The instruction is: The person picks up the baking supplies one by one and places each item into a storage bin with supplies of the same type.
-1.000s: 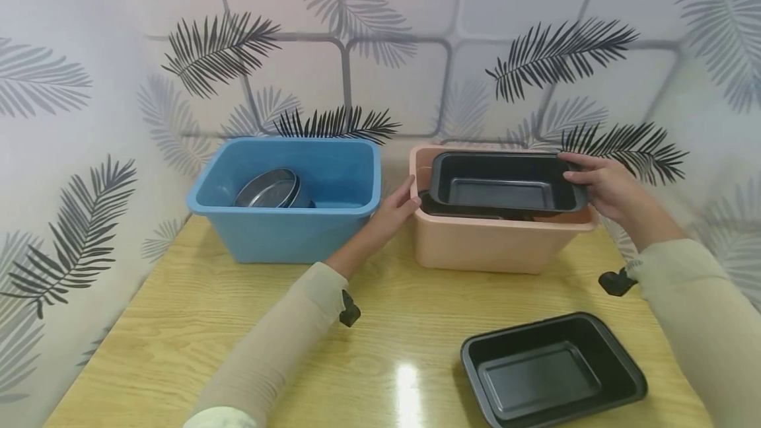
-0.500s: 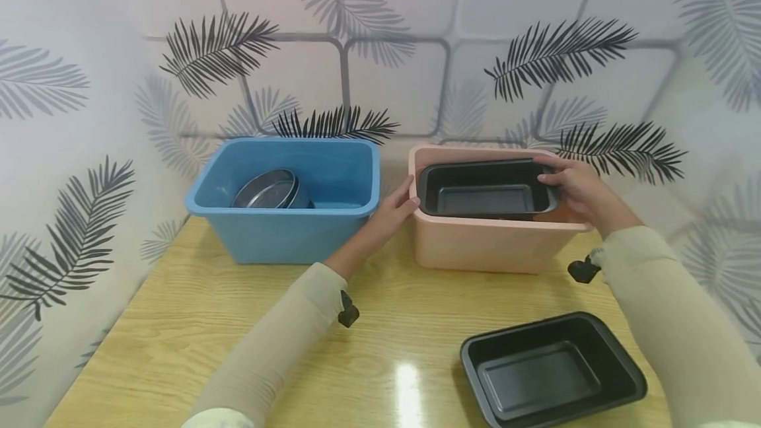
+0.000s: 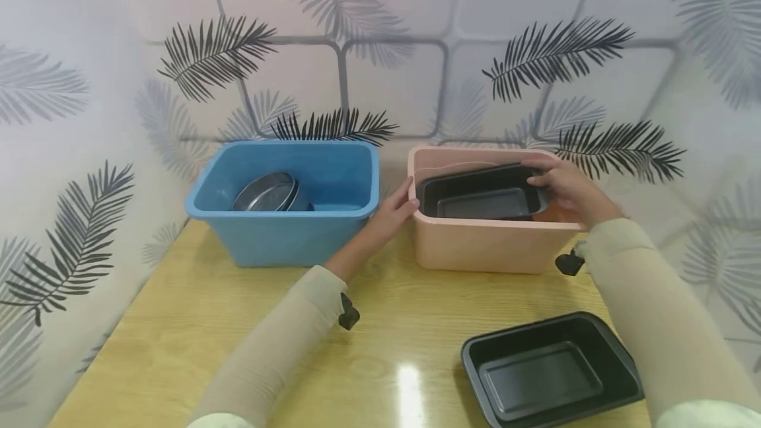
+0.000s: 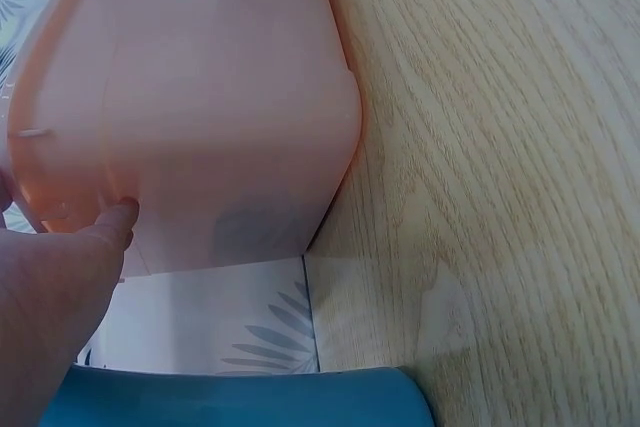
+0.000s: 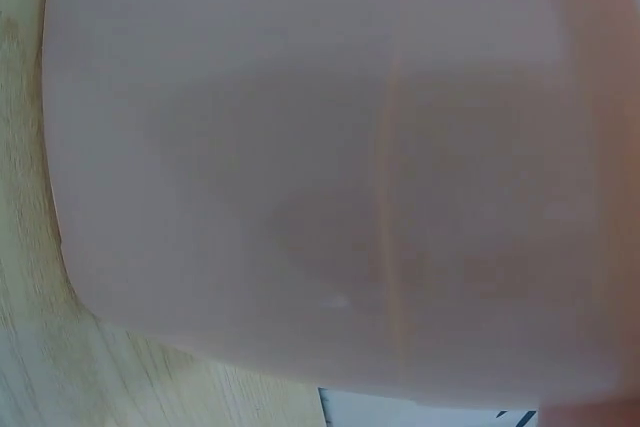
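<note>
Inside the pink plastic bin (image 3: 481,246) lies a black loaf pan (image 3: 484,197), tilted, its right end higher. My right hand (image 3: 567,187) pinches that right end at the rim. At the bin's left end my left hand (image 3: 389,216) holds the rim; the left wrist view has a fingertip (image 4: 122,212) against the outer wall. A second black baking pan (image 3: 549,375) rests on the table at the front right. The right wrist view is mostly filled by the pink bin's wall (image 5: 250,197), so the right fingers are hidden there.
A blue plastic bin (image 3: 285,240) stands left of the pink one, with round metal pans (image 3: 270,193) inside. Both bins are close to the patterned wall (image 3: 392,91) behind the wooden table (image 3: 380,349).
My right hand has moved left and down, lowering the loaf pan from above the rim into the pink bin. My left hand has stayed at the bin's left end.
</note>
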Demonstrator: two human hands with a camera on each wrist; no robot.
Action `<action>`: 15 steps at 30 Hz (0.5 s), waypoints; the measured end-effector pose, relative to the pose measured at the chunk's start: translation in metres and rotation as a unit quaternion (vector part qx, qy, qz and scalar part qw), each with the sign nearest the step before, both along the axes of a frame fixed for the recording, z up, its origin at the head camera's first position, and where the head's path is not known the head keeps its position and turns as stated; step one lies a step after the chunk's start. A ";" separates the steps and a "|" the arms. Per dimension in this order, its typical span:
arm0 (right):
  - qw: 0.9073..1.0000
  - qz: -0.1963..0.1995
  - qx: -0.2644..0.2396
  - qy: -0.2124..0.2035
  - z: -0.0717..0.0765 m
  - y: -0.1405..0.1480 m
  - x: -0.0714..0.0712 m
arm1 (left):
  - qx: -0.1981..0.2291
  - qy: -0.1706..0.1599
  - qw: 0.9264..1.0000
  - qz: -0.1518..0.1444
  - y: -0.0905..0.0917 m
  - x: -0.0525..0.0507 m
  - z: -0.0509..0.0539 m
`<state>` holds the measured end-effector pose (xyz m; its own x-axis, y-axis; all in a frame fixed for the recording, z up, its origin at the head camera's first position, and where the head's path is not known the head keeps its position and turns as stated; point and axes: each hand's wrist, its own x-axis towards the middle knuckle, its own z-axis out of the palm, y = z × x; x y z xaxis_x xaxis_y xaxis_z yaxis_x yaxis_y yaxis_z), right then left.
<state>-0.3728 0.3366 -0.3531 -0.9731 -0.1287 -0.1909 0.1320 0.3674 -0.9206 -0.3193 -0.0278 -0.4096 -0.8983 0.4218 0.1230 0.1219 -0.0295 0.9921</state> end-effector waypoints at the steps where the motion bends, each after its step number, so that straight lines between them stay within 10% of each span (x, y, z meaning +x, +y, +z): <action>1: 1.000 0.004 0.003 -0.002 -0.001 -0.001 -0.001 | 0.002 -0.001 1.000 -0.001 -0.001 0.000 -0.001; 15: 0.998 0.055 0.022 -0.007 -0.006 0.000 -0.006 | 0.011 -0.001 1.000 -0.008 -0.001 -0.002 -0.002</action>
<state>-0.3791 0.3369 -0.3592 -0.9508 -0.2264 -0.2117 0.1008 0.4201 -0.9019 -0.3214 -0.0291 -0.4114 -0.8918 0.4333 0.1302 0.1185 -0.0539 0.9915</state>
